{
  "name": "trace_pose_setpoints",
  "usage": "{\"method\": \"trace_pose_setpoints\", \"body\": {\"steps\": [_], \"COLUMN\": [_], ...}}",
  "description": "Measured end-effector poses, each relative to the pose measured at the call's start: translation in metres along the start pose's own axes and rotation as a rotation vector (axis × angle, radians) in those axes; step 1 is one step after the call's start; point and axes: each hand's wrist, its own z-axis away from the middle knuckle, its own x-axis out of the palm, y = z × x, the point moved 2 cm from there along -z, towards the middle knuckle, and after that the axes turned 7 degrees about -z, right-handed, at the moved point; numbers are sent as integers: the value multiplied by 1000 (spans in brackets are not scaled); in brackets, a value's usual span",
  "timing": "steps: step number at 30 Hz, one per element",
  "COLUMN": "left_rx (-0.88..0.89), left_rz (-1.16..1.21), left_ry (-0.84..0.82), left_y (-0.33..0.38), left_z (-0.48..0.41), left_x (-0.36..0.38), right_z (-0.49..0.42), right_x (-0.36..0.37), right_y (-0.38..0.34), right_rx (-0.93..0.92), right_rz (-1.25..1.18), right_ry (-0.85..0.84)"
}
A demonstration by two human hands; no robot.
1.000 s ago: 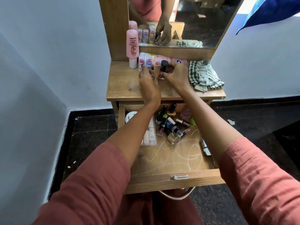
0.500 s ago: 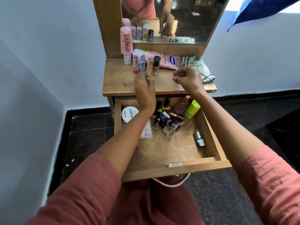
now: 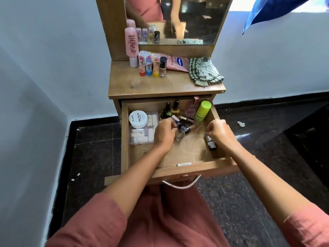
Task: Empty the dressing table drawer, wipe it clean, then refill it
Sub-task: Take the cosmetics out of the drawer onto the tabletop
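Head view: the open wooden drawer [image 3: 178, 168] of the dressing table, pulled out under the wooden tabletop [image 3: 142, 86], both hands inside it.

The left hand [image 3: 164, 135] reaches in over the front edge, wrist straight, palm down. Its fingers are curled onto the heap of small dark-capped nail polish bottles [image 3: 186, 124] at the drawer's middle. I cannot tell whether they have closed on one.

The right hand [image 3: 220, 133] hangs near the right wall, knuckles up, fingers drawn into a loose fist in which I see nothing. It is just above a small dark bottle with a pale label [image 3: 211, 143] lying on its side.

I judge the step to be emptying, partly done. A white round tub [image 3: 138, 119] on a clear plastic box [image 3: 142, 135] fills the left side, and a lime-green cylinder [image 3: 203, 111] leans in the back right corner.

To do it well, I would:
- lift the loose lying bottles one or two at a time, gripping the bodies, not the caps;
- stand them upright at the tabletop's back edge beside the row of coloured-base sticks [image 3: 148, 65];
- keep the checked cloth [image 3: 203, 72] at the right edge free for wiping.
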Motion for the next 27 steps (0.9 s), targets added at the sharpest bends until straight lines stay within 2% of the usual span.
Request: {"method": "trace_pose_setpoints", "body": {"steps": [5,10,15,20,27], "left_rx": [-90,-79,-75,-71,-40], "left_rz": [-107,-193,-203,-247,-269], "left_ry": [-71,-86,-75,-117,-136], "left_y": [-2,2,5,9,11], "left_z": [5,8,5,8,9], "left_x": [5,8,8,13,12], "right_z": [22,21,13,11,12], "right_x": [8,16,28,27,20], "right_y": [-8,-14,-9,-5,-5], "right_rx": [-95,-36,66,115,74], "right_rz": [165,278,195,126,-104], "right_ry": [22,-25,-147,-167,-34]}}
